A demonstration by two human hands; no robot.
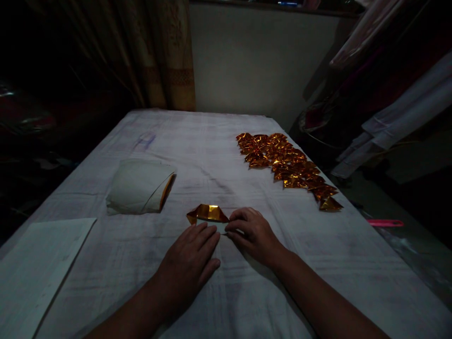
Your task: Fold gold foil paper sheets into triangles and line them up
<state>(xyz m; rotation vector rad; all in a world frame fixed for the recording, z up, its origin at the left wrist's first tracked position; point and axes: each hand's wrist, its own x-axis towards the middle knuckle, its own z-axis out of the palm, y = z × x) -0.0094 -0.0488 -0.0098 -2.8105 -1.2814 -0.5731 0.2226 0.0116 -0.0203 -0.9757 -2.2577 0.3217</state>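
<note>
- Centrally, a gold foil piece (207, 214) lies on the cloth-covered table (247, 292), just beyond both hands.
- Left hand (189, 261) lies flat, fingers extended, fingertips pressing the foil's near edge.
- Right hand (252, 232) is curled, fingertips pinching the foil's right corner.
- Folded gold pieces (287, 167) sit in rows far right, well apart.
- A paper stack (139, 188) lies left; a white sheet (38, 263) nearer left.
- Nothing lies between hands and foil.
</note>
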